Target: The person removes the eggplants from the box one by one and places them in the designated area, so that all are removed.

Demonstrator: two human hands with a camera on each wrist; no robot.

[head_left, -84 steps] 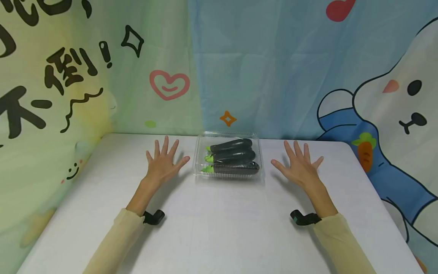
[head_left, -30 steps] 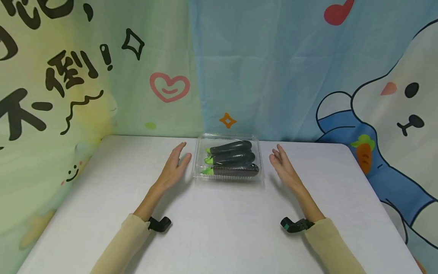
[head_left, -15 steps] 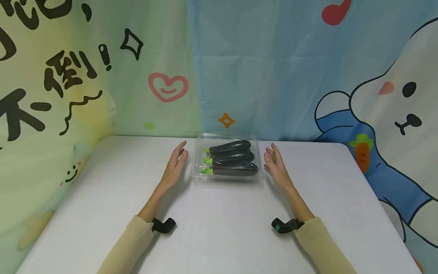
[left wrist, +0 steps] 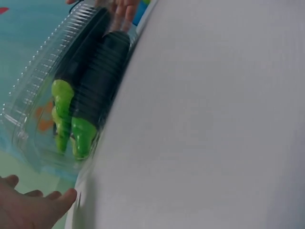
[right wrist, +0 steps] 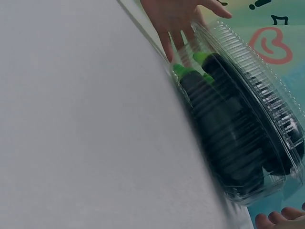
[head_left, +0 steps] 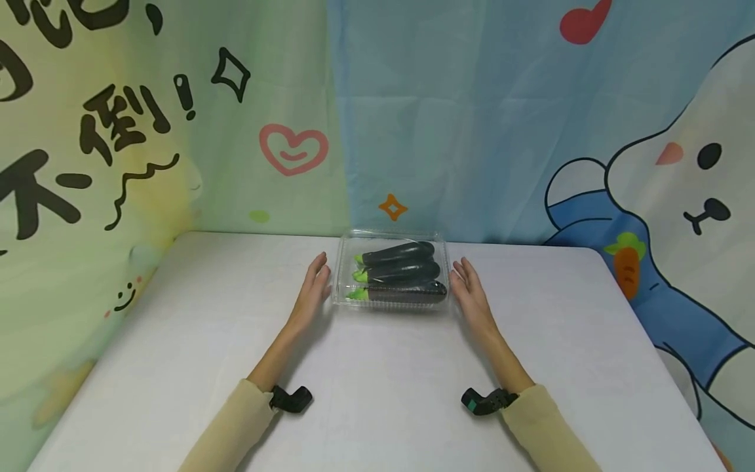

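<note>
A clear ribbed plastic box (head_left: 392, 305) sits near the back edge of the table. Inside lie three dark eggplants (head_left: 404, 271) with green stem ends pointing left. My left hand (head_left: 309, 296) stands at the box's left end, its fingers extended. At the opposite end is my right hand (head_left: 472, 298), fingers likewise extended. In the left wrist view a small gap shows between my left fingertips (left wrist: 70, 194) and the box (left wrist: 28, 102). The right wrist view shows my right fingers (right wrist: 276, 218) just short of the box (right wrist: 271, 83). Neither hand holds anything.
The white table (head_left: 383, 387) spreads out in front of the box and on both sides. Behind it hangs a printed cloth (head_left: 448, 131) with a bear, hearts and lettering. A small black camera (head_left: 291, 398) is worn on each wrist.
Both hands have moved inward from either side toward the ends of the box. Their widely spread fingers have come together and the palms have turned to face each other. The box stays put.
</note>
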